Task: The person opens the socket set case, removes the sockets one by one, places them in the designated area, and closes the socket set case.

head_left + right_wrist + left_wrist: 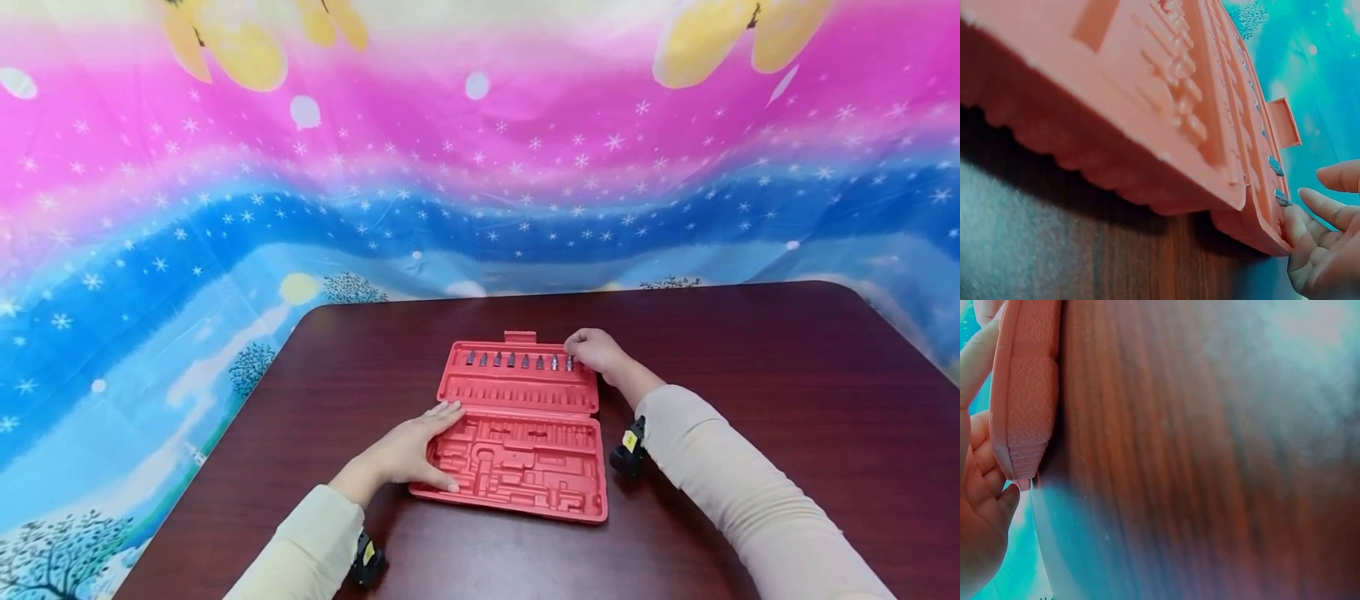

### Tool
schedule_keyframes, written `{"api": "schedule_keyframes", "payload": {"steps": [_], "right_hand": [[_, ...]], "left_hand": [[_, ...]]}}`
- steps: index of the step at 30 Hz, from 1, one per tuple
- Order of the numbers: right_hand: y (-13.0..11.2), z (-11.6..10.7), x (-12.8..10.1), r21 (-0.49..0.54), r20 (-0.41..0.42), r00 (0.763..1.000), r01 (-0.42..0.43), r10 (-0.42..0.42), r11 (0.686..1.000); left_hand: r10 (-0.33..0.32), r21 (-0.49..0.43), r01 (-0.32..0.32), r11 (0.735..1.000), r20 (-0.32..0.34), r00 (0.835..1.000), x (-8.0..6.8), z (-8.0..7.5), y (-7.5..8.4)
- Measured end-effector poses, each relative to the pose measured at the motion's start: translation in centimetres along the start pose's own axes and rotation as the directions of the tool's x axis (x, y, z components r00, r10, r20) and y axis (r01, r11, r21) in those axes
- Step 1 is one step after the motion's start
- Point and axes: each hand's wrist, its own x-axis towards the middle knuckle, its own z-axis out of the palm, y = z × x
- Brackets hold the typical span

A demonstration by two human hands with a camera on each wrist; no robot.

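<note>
Near the middle of the table (750,350), toward its far edge, an open red case (525,433) lies flat. The left hand (416,450) rests with straight fingers on the case's left edge. The right hand (592,350), fingers curled, touches the bits (517,360) at the case's far right corner.

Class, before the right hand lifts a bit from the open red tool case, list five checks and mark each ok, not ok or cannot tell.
1. Red tool case lies open, flat on the table: ok.
2. Left hand rests on its near half: ok.
3. Right hand at the row of bits: ok.
4. Fingertips already pinching a bit: cannot tell.
5. Near-half slots filled: not ok.
</note>
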Motion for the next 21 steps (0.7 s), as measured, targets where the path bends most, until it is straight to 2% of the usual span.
{"api": "schedule_keyframes", "payload": {"steps": [11, 15, 21], "right_hand": [[0.4, -0.1, 0.6, 0.036, -0.034, 0.999, 0.002, -0.001, 0.999], [0.5, -0.4, 0.6, 0.051, -0.017, 1.000, -0.011, 0.012, 0.999], [1.2, -0.8, 0.4, 0.014, 0.027, 1.000, -0.001, 0.000, 1.000]], "left_hand": [[0.000, 0.011, 0.000, 1.000, 0.001, 1.000, 0.2, -0.2, 0.3], [-0.001, 0.012, 0.001, 1.000, -0.003, 1.000, 0.2, -0.1, 0.2], [-0.010, 0.010, 0.010, 1.000, -0.007, 1.000, 0.1, 0.0, 0.2]]}}
